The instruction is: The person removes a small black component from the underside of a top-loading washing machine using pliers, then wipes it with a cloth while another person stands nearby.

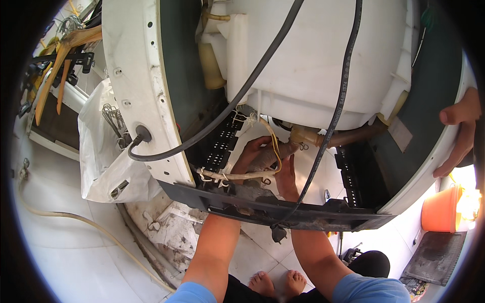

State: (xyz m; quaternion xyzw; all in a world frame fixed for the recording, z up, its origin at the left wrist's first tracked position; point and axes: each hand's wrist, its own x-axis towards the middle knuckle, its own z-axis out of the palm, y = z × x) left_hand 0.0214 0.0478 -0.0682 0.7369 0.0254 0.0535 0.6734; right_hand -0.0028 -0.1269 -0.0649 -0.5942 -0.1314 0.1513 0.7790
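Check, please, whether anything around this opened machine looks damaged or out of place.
Yes: the white surface below the left end of the black base strip looks blotched with brown grime and flaking, unlike the cleaner floor tiles nearby. The hose between the left hand and right hand looks stained.

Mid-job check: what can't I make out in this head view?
In the head view:
Left hand: some fingers hidden behind the greyish hose.
Right hand: fingertips hidden by the hose, so the grip is unclear.
Hose's lower end: lost behind the pale wire bundle and black base bar.
White tub: top cut off by the upper edge.
Other person's hand: arm lost at the dark right rim.
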